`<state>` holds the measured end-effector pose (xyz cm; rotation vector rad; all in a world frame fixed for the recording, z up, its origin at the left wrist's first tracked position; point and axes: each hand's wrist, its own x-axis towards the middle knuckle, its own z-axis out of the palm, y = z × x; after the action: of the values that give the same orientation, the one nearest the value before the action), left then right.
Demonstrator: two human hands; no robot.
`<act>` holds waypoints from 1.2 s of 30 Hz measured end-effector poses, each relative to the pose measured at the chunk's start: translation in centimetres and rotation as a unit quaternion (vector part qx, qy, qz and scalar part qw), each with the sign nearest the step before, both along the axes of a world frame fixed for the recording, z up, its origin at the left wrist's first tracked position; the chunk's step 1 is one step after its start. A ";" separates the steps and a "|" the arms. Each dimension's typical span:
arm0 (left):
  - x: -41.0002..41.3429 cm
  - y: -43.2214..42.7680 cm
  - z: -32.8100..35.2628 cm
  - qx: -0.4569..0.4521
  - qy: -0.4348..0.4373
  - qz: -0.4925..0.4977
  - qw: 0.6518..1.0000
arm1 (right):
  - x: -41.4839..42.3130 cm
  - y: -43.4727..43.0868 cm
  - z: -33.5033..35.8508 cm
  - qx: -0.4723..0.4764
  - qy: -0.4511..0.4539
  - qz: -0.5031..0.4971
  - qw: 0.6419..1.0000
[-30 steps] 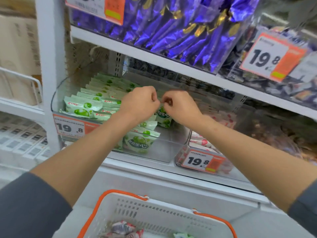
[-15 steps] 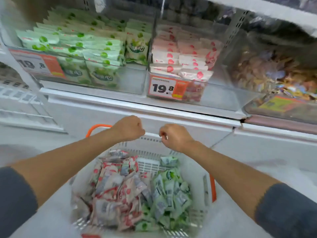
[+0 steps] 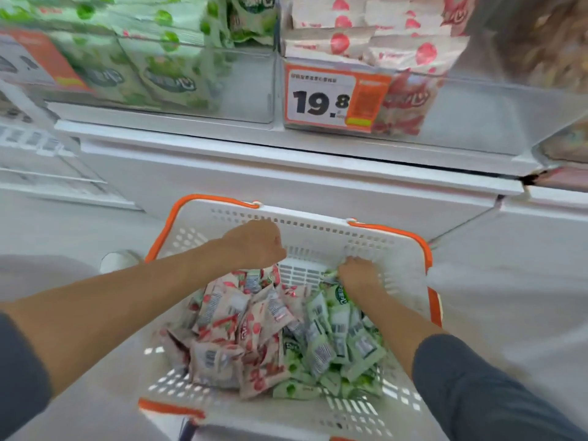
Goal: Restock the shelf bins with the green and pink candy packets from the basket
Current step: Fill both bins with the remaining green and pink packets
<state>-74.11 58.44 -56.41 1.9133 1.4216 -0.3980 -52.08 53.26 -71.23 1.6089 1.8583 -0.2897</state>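
A white basket [image 3: 318, 240] with orange handles stands on the floor below me. It holds a heap of pink candy packets [image 3: 241, 329] on the left and green candy packets [image 3: 337, 345] on the right. My left hand [image 3: 254, 245] hovers as a closed fist over the far end of the pink heap, with nothing visible in it. My right hand [image 3: 358, 272] is down on the far end of the green heap, fingers curled onto the top green packet. Above, the clear green bin [image 3: 248, 90] and the pink bin [image 3: 461, 106] both hold packets.
An orange and white price tag reading 19.8 [image 3: 331, 97] hangs on the pink bin's front. A white shelf ledge [image 3: 286, 154] juts out over the basket. A third bin [image 3: 541, 43] of brownish sweets sits at the top right. Pale floor surrounds the basket.
Both hands came down from the green bin to the basket. The right hand has since dropped onto the green packets. My view has tilted down and closer.
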 end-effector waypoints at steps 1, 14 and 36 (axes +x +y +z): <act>0.0 0.1 0.1 -0.006 -0.002 0.003 1.000 | -0.3 0.1 0.9 -0.003 0.022 0.002 1.000; -2.4 1.0 5.3 -0.293 -0.281 0.147 0.902 | -2.0 1.5 19.7 0.343 0.367 0.195 0.842; -2.6 2.6 7.8 0.117 -0.236 0.052 0.963 | -5.9 6.0 25.8 0.024 0.579 -0.151 0.801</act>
<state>-76.72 61.00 -48.63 1.9353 1.2764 0.2773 -57.95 59.27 -45.42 1.9351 2.3782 -1.6961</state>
